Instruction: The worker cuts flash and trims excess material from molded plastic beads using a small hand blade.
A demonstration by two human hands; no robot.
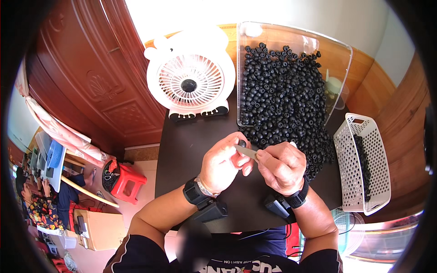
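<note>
Between the fingertips of my left hand (220, 160) is a small round black part (241, 143), seemingly rubber or plastic. My right hand (284, 167) grips a small thin metal blade (246, 151), whose tip meets the black part. Beyond both hands, a large heap of similar black parts (284, 91) fills a clear plastic bin (296, 30) lying open toward me, and spills onto the dark table (180, 150). Dark bands with boxy devices sit on both my wrists.
A white animal-shaped fan (191, 73) stands at the back left. On the right, a white perforated basket (364, 166) holds more black parts. Left on the floor are a red stool (127, 182) and a cardboard box (105, 229); another person (38, 200) sits farther left.
</note>
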